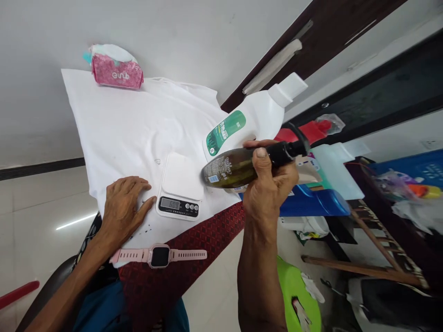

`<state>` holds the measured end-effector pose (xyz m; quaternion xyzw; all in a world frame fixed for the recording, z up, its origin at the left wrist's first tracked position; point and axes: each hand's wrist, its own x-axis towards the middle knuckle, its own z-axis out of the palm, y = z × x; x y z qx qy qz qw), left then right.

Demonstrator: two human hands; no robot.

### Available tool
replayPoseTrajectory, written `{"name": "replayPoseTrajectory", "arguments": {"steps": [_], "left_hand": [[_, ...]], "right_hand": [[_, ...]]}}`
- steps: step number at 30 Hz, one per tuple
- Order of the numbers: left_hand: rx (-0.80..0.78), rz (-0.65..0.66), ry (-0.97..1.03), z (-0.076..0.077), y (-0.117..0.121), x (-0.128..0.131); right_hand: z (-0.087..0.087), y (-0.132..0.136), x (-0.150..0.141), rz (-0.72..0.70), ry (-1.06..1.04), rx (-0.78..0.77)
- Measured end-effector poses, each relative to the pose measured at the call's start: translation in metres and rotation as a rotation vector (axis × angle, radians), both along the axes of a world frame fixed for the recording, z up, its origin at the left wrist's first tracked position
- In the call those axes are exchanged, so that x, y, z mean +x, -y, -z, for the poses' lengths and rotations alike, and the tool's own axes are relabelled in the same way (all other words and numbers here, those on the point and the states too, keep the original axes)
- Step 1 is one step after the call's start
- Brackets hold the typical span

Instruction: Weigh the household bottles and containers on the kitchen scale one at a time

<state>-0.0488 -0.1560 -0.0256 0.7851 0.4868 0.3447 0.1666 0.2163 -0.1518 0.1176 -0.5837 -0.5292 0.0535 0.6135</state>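
Observation:
My right hand (266,184) is wrapped round the upper part of a dark green pump bottle (235,168) with a black pump top, held tilted with its base to the left. The base hangs in the air by the right edge of a white digital kitchen scale (183,177), and I cannot tell whether they touch. On the scale's display are blurred digits, and its platform carries nothing. Flat on the white cloth (121,124), left of the scale, lies my left hand (122,207), fingers stretched out and holding nothing.
A pink smartwatch (159,255) lies at the cloth's near edge. At the back left stands a pink tissue pack (117,71) against the wall. Behind the pump bottle is a large white bottle (256,115), with a blue container (314,201) and a light green bottle (337,170) further right.

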Motion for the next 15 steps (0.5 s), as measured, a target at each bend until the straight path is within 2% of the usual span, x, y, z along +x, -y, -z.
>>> {"name": "replayPoseTrajectory", "arguments": {"steps": [3,7,11,15], "left_hand": [[-0.011,0.006,-0.003,0.0,0.0,0.0],[-0.027,0.001,-0.001,-0.002,0.0,0.0],[-0.047,-0.003,-0.003,-0.004,0.0,0.0],[-0.072,-0.009,-0.012,-0.005,0.0,0.0]], "right_hand": [[-0.002,-0.004,0.022,0.144,0.098,0.003],[0.013,-0.018,0.044,0.159,0.078,-0.022],[0.031,-0.028,0.046,0.194,0.03,-0.013],[0.04,-0.028,0.042,0.227,0.065,-0.048]]}}
